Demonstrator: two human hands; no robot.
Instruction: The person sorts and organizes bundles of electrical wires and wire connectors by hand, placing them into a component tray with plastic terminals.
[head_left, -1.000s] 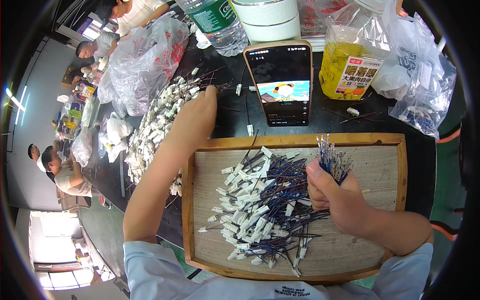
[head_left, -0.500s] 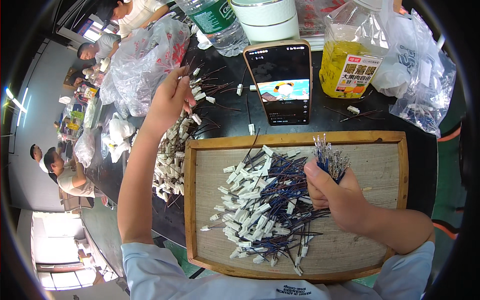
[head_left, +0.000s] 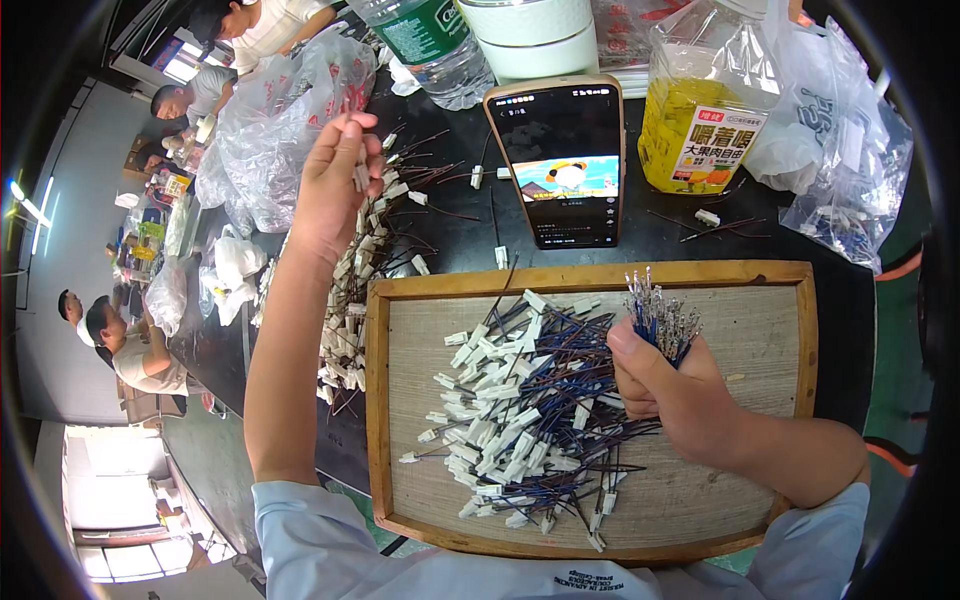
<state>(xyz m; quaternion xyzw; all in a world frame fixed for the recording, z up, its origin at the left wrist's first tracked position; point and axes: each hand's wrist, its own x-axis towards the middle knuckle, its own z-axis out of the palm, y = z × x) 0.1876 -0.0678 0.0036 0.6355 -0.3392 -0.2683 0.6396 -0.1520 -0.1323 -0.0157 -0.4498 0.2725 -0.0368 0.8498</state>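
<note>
My right hand (head_left: 682,395) is closed round a bundle of blue and brown wires (head_left: 660,318), their bare metal terminals pointing up above the thumb. It is over the right half of a wood-framed tray (head_left: 590,274). A heap of white plastic connectors with short wires (head_left: 520,410) lies in the tray, left of that hand. My left hand (head_left: 340,175) is raised beyond the tray's far left corner, fingers curled in a pinch. A small white connector (head_left: 361,177) shows between its fingers; the wire on it is hard to make out. Beneath that hand is a second pile of wired connectors (head_left: 345,330).
A phone (head_left: 560,215) showing a cartoon stands behind the tray. Behind it are a water bottle (head_left: 430,45), a white-green container (head_left: 530,40) and a jug of yellow drink (head_left: 690,130). Plastic bags (head_left: 280,130) lie at the back left, others at right. People sit along the left.
My left hand has drawn slightly left and turned, and a white connector now shows in its fingers. My right hand keeps its grip on the wires without moving.
</note>
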